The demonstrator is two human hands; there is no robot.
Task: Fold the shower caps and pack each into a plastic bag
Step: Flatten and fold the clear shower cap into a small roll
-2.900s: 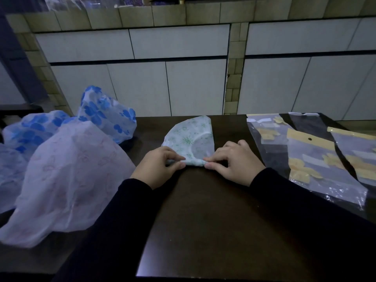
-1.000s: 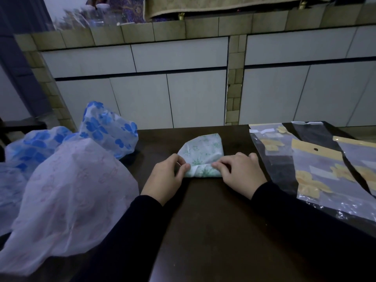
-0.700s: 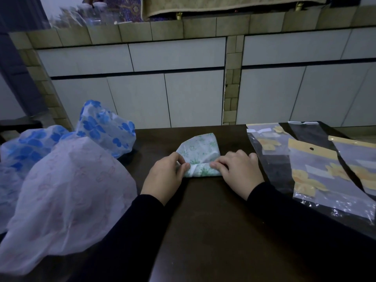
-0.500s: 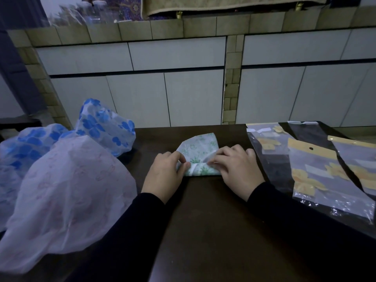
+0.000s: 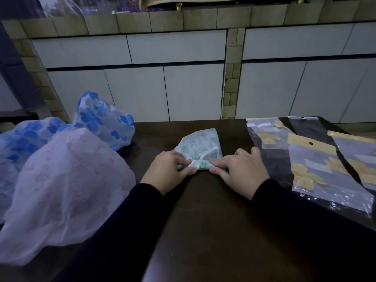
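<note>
Near the far edge of the dark worktop lay the green-printed shower cap. The left hand and right hand each had a narrow grip pinching its folded near edge. Plastic bags lay toward the right edge.

Dark wooden table before white tiled wall

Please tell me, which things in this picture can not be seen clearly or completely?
- Green-print shower cap: head view; its near edge is covered by the left hand and right hand.
- Blue-flower shower cap: cut by the left frame edge, partly behind the pink-print cap.
- Plastic bags: the rightmost is cut off by the right edge.
- Items above the tiled ledge: cropped, dark.
</note>
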